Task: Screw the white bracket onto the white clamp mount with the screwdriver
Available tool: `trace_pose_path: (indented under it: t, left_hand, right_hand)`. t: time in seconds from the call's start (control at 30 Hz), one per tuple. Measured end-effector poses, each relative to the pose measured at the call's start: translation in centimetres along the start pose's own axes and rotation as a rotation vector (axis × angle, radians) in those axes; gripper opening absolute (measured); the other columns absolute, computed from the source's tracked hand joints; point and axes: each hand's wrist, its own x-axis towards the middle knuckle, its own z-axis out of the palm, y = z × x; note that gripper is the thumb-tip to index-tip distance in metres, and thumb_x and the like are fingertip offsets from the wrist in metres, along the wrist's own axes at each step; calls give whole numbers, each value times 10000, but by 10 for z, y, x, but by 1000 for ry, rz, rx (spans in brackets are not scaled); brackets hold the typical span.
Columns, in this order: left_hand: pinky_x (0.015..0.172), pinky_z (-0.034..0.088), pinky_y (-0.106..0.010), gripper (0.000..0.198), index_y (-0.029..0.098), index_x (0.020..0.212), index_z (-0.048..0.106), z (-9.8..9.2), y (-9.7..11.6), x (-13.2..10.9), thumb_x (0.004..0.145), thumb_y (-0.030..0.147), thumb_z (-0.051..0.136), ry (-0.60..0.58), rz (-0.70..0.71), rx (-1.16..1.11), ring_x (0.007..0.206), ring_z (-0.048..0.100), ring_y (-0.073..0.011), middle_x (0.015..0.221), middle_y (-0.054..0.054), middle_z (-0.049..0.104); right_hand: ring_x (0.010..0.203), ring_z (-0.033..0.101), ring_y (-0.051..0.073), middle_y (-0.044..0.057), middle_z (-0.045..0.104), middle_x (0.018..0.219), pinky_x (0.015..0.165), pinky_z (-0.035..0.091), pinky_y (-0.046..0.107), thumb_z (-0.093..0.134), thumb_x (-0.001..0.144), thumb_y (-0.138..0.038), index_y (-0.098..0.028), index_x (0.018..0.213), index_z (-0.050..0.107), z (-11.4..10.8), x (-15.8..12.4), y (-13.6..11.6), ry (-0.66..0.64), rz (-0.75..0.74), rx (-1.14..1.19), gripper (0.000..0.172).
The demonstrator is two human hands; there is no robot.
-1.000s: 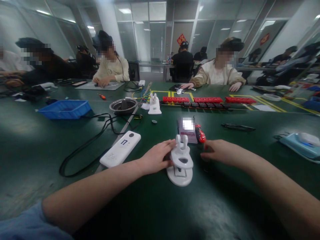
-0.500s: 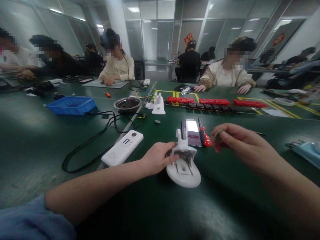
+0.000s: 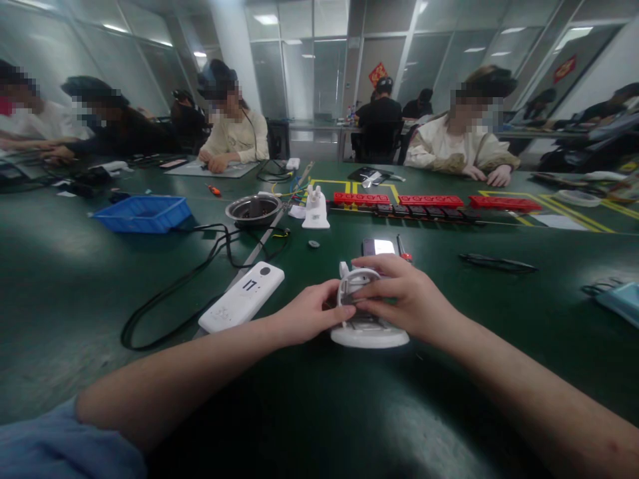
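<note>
My left hand [image 3: 310, 314] grips the left side of a white plastic stand [image 3: 370, 338] with a rounded base, just ahead of me on the table. Its raised, ring-shaped upper part is tilted toward me. The fingers of my right hand [image 3: 417, 298] are bent together and reach into that ring from the right. Whatever they pinch is hidden behind them. Past the stand lie a lit phone [image 3: 383, 247] and a red-and-black screwdriver [image 3: 405, 255], both partly covered by my right hand.
A white power bank [image 3: 242, 297] marked 17 and black cables lie left. Beyond are a blue tray [image 3: 144, 223], a metal bowl [image 3: 234, 221], a second white stand [image 3: 315, 214] and red strips [image 3: 430, 201]. A black cable bundle [image 3: 498, 263] is right. Other people sit opposite.
My right hand has come left with a small round piece, from open air to the white stand. The stand's upper part has swung up and its base looks flatter. An opposite person's hands drew together.
</note>
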Motion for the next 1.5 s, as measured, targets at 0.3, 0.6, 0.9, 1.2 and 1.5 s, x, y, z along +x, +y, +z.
trace_pose_path:
  t: [0.3, 0.6, 0.9, 1.2, 1.5]
  left_hand:
    - [640, 431, -265, 175, 181, 906, 552, 6, 15, -8, 756, 235, 482, 101, -65, 190, 738, 558, -161, 848, -10, 603]
    - [679, 420, -274, 172, 177, 853, 546, 4, 20, -12, 798, 279, 420, 132, -38, 443, 736, 556, -168, 814, -20, 603]
    - [650, 398, -268, 181, 185, 820, 535, 4, 23, -14, 807, 306, 401, 106, -37, 482, 697, 557, -162, 769, -9, 595]
    - [678, 402, -277, 171, 177, 860, 542, 6, 25, -14, 798, 273, 414, 142, -53, 558, 731, 557, -179, 805, -33, 596]
    - [682, 412, -282, 194, 172, 844, 541, 4, 28, -16, 823, 292, 391, 116, -65, 568, 733, 566, -177, 809, -40, 604]
  right_hand:
    - [826, 537, 194, 119, 534, 962, 626, 493, 293, 540, 776, -210, -134, 934, 493, 12, -6, -7, 230, -193, -362, 181]
    - [913, 538, 205, 79, 524, 1069, 684, 502, 329, 551, 765, -261, -189, 1141, 423, 10, -4, -18, 15, 131, -254, 403]
    - [946, 515, 179, 60, 473, 1127, 755, 472, 324, 474, 706, -77, -198, 1079, 433, 3, -3, -25, -93, 205, -103, 394]
    - [679, 511, 146, 43, 544, 850, 508, 382, 230, 525, 688, -180, -168, 812, 495, 9, 1, -36, -75, 451, -218, 128]
    - [781, 542, 160, 30, 573, 934, 617, 415, 255, 571, 703, -358, -199, 959, 498, -21, -4, -18, -355, 458, -41, 311]
